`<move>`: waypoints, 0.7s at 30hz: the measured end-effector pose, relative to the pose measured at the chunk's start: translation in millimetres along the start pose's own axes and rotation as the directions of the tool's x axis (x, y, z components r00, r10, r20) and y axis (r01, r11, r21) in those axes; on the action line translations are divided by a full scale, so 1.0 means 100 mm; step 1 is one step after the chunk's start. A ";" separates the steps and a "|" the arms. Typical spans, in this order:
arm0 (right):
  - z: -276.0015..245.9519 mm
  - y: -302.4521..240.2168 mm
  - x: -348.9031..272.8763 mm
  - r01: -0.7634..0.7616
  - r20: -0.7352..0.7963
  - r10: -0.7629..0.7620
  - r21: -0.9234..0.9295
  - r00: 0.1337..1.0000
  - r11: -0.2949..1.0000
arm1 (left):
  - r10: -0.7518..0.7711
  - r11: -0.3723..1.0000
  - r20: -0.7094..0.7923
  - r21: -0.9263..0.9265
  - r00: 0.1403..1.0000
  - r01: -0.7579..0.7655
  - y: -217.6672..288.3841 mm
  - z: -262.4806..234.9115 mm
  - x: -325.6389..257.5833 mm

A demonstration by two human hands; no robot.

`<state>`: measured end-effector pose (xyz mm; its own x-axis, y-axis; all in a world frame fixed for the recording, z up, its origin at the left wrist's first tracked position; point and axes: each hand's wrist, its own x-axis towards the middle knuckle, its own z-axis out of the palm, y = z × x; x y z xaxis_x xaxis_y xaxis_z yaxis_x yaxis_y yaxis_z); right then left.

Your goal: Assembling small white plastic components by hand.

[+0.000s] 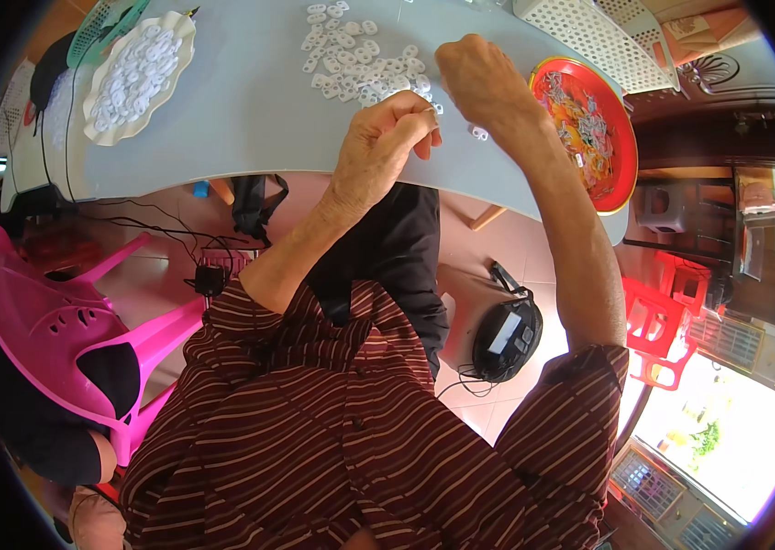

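Note:
My left hand (pixel 386 145) is over the table's near edge, just in front of a loose pile of small white plastic pieces with holes (pixel 351 57). Its fingers are curled in and the thumb presses toward the index finger; whatever they may hold is too small to make out. Back of the hand up, my right hand (pixel 487 84) is closed between the pile and a red round tray (pixel 628 137). Its fingers bend out of sight, so anything in them is hidden. One loose white piece (pixel 479 133) lies on the table beside my right wrist.
Small metal-looking and orange bits fill the red tray. A scalloped white dish (pixel 105 137) heaped with white pieces stands at the left, by a green basket (pixel 85 41). White perforated baskets (pixel 580 37) stand at the back right. A pink chair (pixel 39 312) is at the lower left.

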<state>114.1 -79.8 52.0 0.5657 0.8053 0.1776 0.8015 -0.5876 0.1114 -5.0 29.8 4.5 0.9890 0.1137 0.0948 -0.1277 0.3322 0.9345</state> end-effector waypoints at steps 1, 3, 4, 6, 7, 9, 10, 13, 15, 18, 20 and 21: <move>0.03 0.05 0.00 -0.087 0.036 0.085 0.048 0.996 0.995 | 0.002 0.999 0.000 0.033 1.000 -0.002 0.02 0.01 0.00; 0.00 0.10 -0.08 -0.179 0.075 0.173 0.090 0.982 0.980 | 0.004 0.998 0.005 0.064 1.000 -0.004 0.03 0.01 0.00; -0.06 0.07 -0.16 -0.230 0.060 0.222 0.310 0.973 0.923 | 0.004 0.998 -0.003 0.057 1.000 -0.004 0.02 0.00 0.00; -0.14 0.00 -0.37 -0.273 0.058 0.283 0.511 0.957 0.815 | 0.000 0.999 0.000 0.047 1.000 0.000 0.01 0.02 -0.01; -0.10 -0.05 -0.49 -0.313 0.084 0.356 0.686 0.931 0.657 | 0.009 0.996 -0.011 0.085 1.000 -0.008 0.02 0.02 -0.02; 0.00 -0.15 -0.72 -0.334 0.125 0.426 0.823 0.896 0.459 | 0.016 0.992 -0.013 0.124 1.000 -0.014 0.01 0.03 -0.02; 0.07 -0.21 -0.83 -0.283 0.159 0.453 0.934 0.877 0.220 | 0.049 0.986 0.012 0.158 0.999 -0.050 -0.01 0.05 -0.02; 0.11 -0.33 -0.99 -0.171 0.191 0.530 0.981 0.826 -0.087 | 0.086 0.973 0.042 0.212 0.995 -0.093 -0.01 0.12 -0.03; 0.15 -0.31 -1.02 -0.105 0.213 0.569 0.971 0.794 -0.216 | 0.095 0.967 0.044 0.234 0.995 -0.102 -0.02 0.16 -0.03; 0.24 -0.32 -1.00 0.050 0.156 0.623 0.953 0.766 -0.300 | 0.106 0.963 0.041 0.244 0.994 -0.113 -0.05 0.19 -0.03; 0.23 -0.32 -1.00 0.067 0.155 0.631 0.947 0.760 -0.314 | 0.130 0.962 0.039 0.236 0.991 -0.135 -0.09 0.21 -0.02; 0.23 -0.33 -0.99 0.082 0.154 0.636 0.942 0.756 -0.325 | 0.127 0.962 0.040 0.238 0.991 -0.133 -0.10 0.22 -0.01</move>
<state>36.1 -138.9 8.5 0.9675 0.2468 0.0545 -0.0315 0.3317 -0.9428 -3.3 5.7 2.4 0.9670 0.1173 0.2262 -0.2364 0.0822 0.9682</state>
